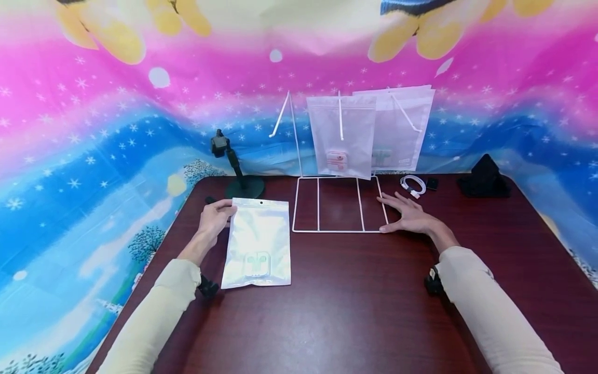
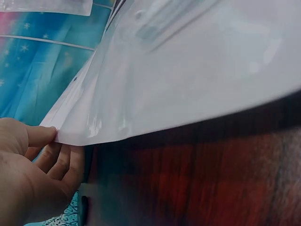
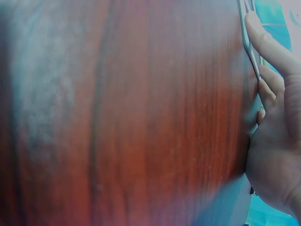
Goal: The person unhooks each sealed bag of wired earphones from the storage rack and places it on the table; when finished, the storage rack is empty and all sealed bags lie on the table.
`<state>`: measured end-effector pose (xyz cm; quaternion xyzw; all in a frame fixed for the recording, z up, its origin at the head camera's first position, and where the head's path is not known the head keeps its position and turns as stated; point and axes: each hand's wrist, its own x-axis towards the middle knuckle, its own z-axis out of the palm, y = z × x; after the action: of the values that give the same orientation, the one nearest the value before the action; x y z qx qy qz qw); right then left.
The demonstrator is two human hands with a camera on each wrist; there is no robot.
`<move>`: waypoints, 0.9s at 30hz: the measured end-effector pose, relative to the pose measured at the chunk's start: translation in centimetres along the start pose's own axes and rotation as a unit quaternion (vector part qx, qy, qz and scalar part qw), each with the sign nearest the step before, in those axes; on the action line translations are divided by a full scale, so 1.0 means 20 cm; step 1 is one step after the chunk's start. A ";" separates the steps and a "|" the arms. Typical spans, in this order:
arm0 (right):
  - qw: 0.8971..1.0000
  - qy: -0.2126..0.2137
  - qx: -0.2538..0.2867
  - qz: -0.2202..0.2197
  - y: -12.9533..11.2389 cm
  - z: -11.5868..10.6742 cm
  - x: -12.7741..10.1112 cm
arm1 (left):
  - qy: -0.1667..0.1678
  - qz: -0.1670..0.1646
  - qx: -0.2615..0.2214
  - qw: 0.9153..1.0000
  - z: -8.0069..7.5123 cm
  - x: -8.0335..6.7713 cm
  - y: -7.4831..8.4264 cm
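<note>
While the left grip (image 1: 215,220) pinches a pouch (image 1: 259,231), one label (image 1: 404,161) blurs.

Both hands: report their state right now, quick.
Left hand: closed, pinching the shiny bag at its upper left edge.
Right hand: open, spread at the right end of the white wire rack, holding nothing.

Room lies before the left hook (image 1: 280,115); hanging bags (image 1: 357,130) crowd the other 2.
</note>
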<state>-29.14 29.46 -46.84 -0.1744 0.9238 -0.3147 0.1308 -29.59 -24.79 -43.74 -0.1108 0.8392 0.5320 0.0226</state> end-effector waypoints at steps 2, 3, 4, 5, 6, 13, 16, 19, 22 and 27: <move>1.000 0.001 -0.001 0.000 0.00 0.00 0.00 | -0.005 -0.002 0.005 1.000 0.01 0.01 -0.01; 1.000 0.001 -0.001 0.000 0.00 0.00 0.00 | -0.008 -0.002 0.008 1.000 0.01 0.01 -0.01; 1.000 0.001 -0.003 0.001 0.00 0.00 0.00 | -0.011 -0.002 0.011 1.000 0.02 0.01 -0.02; 1.000 0.001 -0.004 0.001 0.00 0.00 0.00 | -0.013 -0.002 0.013 1.000 0.02 0.02 -0.02; 1.000 0.002 -0.003 0.001 0.00 0.00 0.00 | -0.015 -0.002 0.014 1.000 0.02 0.02 -0.02; 1.000 0.003 0.002 -0.007 0.00 0.00 0.00 | -0.025 -0.020 0.021 0.999 0.04 0.04 -0.04; 1.000 0.003 0.001 -0.006 0.00 0.01 0.00 | -0.028 -0.027 0.021 0.999 0.04 0.05 -0.04; 1.000 0.003 0.000 -0.002 0.00 0.01 0.00 | -0.031 -0.029 0.018 0.999 0.04 0.06 -0.05; 1.000 0.003 0.004 -0.003 0.00 0.00 0.00 | -0.035 -0.028 0.015 0.999 0.04 0.07 -0.06; 1.000 0.003 0.003 -0.003 0.00 0.00 0.00 | -0.045 -0.010 0.004 0.999 0.03 0.08 -0.06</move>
<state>-29.04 29.40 -46.80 -0.1762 0.9228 -0.3181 0.1272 -30.91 -25.07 -45.31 -0.0953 0.8383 0.5327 0.0666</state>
